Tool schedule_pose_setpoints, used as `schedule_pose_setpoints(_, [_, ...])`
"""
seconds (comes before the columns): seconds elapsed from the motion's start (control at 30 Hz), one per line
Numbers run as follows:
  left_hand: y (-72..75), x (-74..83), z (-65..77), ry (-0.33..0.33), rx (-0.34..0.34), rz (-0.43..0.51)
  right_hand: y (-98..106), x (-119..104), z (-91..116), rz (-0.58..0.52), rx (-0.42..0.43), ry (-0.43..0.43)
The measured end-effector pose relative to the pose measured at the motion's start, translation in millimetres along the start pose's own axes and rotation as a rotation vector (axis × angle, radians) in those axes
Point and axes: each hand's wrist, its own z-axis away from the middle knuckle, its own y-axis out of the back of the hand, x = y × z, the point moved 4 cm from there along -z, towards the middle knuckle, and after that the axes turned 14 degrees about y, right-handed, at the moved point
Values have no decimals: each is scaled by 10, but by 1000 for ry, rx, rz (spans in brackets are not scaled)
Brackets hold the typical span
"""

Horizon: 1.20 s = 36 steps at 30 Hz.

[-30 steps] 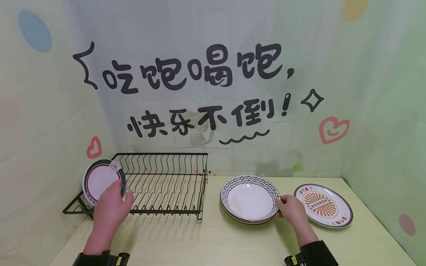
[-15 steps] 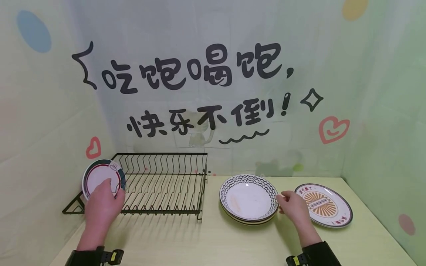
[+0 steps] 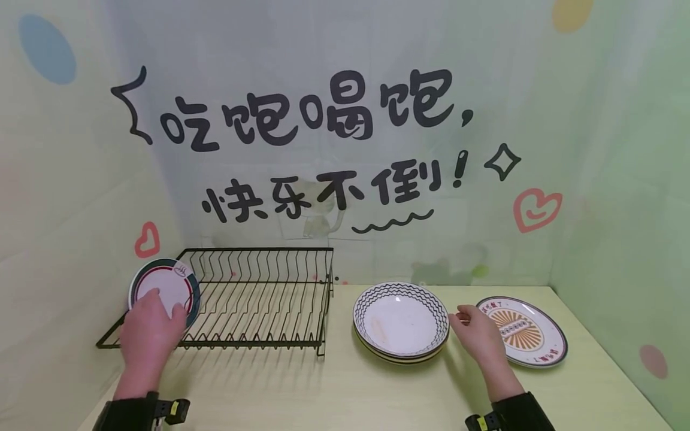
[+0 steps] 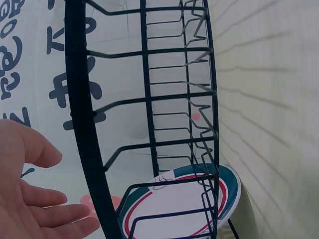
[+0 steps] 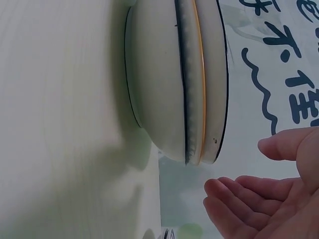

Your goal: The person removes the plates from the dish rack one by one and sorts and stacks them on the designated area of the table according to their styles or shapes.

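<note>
A white plate (image 3: 175, 286) with a green and red rim leans upright in the left end of the black dish rack (image 3: 259, 344). My left hand (image 3: 148, 338) is in front of it, covering its lower part. In the left wrist view, that hand's fingers (image 4: 60, 216) and thumb are spread apart beside the rack's bars, gripping nothing. A bowl (image 3: 401, 320) with a black zigzag rim tops a stack of dishes. Just right of the stack, my right hand (image 3: 480, 338) holds nothing, its thumb and fingers apart, as the right wrist view shows.
Behind the right hand lies a flat plate (image 3: 523, 332) with an orange sunburst print. Stack and flat plate rest on a pale wooden table (image 3: 388, 398). A printed cloth (image 3: 323, 54) hangs at the back and both sides.
My left hand has moved left and slightly down across the plate. My right hand has let go of the top bowl's rim and drawn a little to the right. The plate stays in the rack.
</note>
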Motion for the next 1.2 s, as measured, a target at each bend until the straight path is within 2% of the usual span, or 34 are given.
schedule_pose_setpoints(0.27, [53,-57,-89,25,44,-13,11,-14,-4,-12,-15,5])
schedule_pose_setpoints(0.53, [68,-133,-154,44,51,-17,52,-51,6,-4,-27,24])
schedule_pose_setpoints(0.73, [80,-214,-195,65,34,-37,63,-72,13,-3,-32,46])
schedule_pose_setpoints(1.2, [116,-270,-272,76,8,-49,109,-147,67,30,-32,101])
